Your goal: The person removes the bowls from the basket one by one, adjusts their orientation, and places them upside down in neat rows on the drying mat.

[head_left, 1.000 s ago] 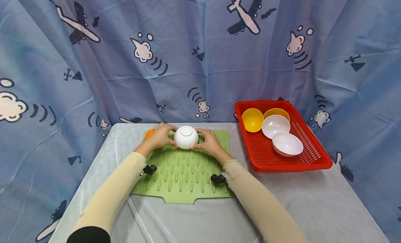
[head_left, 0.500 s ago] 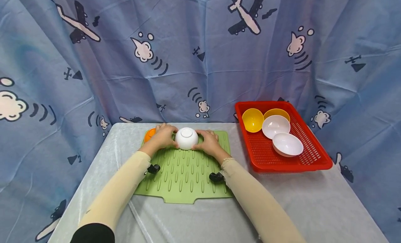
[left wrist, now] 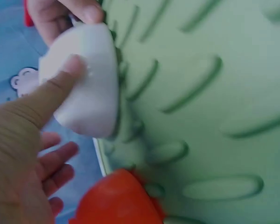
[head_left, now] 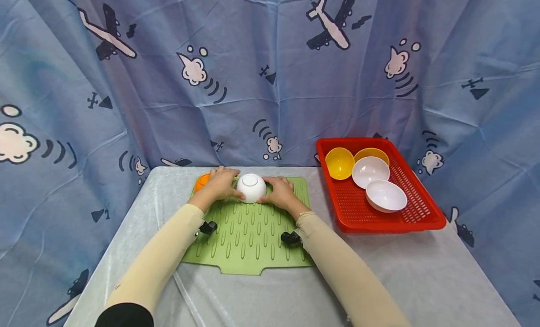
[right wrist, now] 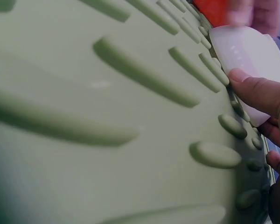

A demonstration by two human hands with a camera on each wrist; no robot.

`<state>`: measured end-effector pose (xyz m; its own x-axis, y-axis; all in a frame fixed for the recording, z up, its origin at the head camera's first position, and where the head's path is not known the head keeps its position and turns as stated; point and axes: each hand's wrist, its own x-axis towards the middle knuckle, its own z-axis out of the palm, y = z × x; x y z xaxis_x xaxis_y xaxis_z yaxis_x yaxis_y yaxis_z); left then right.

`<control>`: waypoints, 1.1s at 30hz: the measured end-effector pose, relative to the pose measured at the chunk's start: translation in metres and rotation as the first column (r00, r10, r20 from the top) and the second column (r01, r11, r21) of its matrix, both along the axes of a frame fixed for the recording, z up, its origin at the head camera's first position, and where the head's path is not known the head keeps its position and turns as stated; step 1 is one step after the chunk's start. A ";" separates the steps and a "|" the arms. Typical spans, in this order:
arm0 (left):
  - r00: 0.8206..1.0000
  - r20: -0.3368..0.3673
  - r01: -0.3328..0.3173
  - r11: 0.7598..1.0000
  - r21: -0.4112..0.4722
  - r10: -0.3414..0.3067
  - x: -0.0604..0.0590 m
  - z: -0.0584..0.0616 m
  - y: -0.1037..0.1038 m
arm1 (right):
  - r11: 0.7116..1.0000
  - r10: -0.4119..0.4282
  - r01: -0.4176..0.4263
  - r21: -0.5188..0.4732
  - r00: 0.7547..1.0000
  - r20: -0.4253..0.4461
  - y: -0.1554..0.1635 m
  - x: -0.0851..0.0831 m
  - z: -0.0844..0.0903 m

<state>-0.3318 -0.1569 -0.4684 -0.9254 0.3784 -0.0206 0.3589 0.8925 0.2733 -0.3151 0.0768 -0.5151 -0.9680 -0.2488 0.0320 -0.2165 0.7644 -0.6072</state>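
Table (head_left: 422, 271) under a grey cloth; green ribbed drying mat (head_left: 249, 238) at centre, red basket (head_left: 422, 214) to the right of it, apart from the mat. Basket contents: two yellow bowls at the far end, two white bowls nearer, all mouth-up; four left there by my count. On the mat: one orange bowl (head_left: 201, 180) at the far left corner, mostly hidden behind the left hand; beside it the white bowl (head_left: 251, 187), upside down, rim down on the ridges at the mat's far edge. Left hand (head_left: 219, 184) and right hand (head_left: 279, 192) flank the white bowl, thumbs and fingers curled against its sides, holding it; release not yet made. Judgement: second bowl is just being set down; roughly a third done.
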 end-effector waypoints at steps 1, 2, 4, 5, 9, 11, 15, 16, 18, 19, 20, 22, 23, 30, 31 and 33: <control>1.000 -0.003 -0.006 0.999 0.040 0.006 0.000 0.001 0.001 | 1.000 0.002 -0.002 -0.004 1.000 -0.002 0.000 0.000 0.000; 1.000 -0.003 -0.010 0.996 0.086 0.010 0.000 0.002 0.002 | 1.000 0.002 -0.002 -0.009 1.000 -0.003 0.000 0.000 -0.001; 1.000 -0.002 -0.007 0.982 0.189 0.007 0.000 0.004 0.005 | 1.000 0.001 -0.001 -0.018 1.000 -0.008 0.001 0.001 -0.001; 1.000 0.001 0.000 0.973 0.229 0.000 0.000 0.004 0.006 | 1.000 0.002 -0.002 -0.023 1.000 -0.010 0.001 0.001 -0.001; 1.000 0.006 0.025 0.962 0.273 -0.028 0.000 0.002 0.010 | 0.999 0.010 -0.010 -0.030 1.000 -0.017 0.002 0.002 0.000; 1.000 -0.002 0.025 0.964 0.264 -0.025 0.000 0.000 0.011 | 0.999 0.018 -0.018 -0.030 1.000 -0.014 0.002 0.003 0.001; 1.000 -0.026 0.018 0.966 0.257 -0.012 0.001 -0.004 0.012 | 0.999 0.024 -0.024 -0.034 1.000 -0.007 0.001 0.005 0.000; 0.999 -0.033 0.022 0.968 0.250 -0.014 0.001 -0.004 0.013 | 0.999 0.022 -0.022 -0.034 1.000 -0.009 0.001 0.005 0.000; 0.999 -0.042 0.028 0.973 0.228 -0.019 0.001 -0.004 0.014 | 1.000 0.014 -0.015 -0.026 1.000 -0.017 0.000 0.006 0.000; 0.999 -0.044 0.031 0.975 0.219 -0.022 0.001 -0.003 0.015 | 1.000 0.009 -0.009 -0.021 1.000 -0.021 -0.001 0.007 0.001; 0.999 -0.045 0.033 0.978 0.208 -0.024 0.001 -0.003 0.016 | 1.000 0.004 -0.004 -0.014 1.000 -0.027 -0.002 0.008 0.002; 0.999 -0.038 0.027 0.980 0.196 -0.020 0.002 -0.002 0.017 | 1.000 0.001 -0.001 0.003 0.999 -0.041 -0.004 0.012 0.006; 0.999 -0.035 0.024 0.981 0.193 -0.018 0.002 -0.001 0.018 | 1.000 0.004 -0.004 0.009 0.999 -0.045 -0.005 0.014 0.009; 1.000 -0.020 -0.001 0.982 0.187 0.005 0.005 -0.003 0.018 | 0.975 0.219 -0.217 0.037 0.973 -0.076 0.008 0.052 0.073; 1.000 -0.018 -0.003 0.982 0.190 0.007 0.006 -0.003 0.018 | 0.967 0.255 -0.251 0.048 0.963 -0.086 0.015 0.059 0.086; 1.000 -0.011 -0.008 0.980 0.200 0.011 0.006 -0.004 0.018 | 0.951 0.306 -0.299 0.072 0.945 -0.119 0.032 0.070 0.112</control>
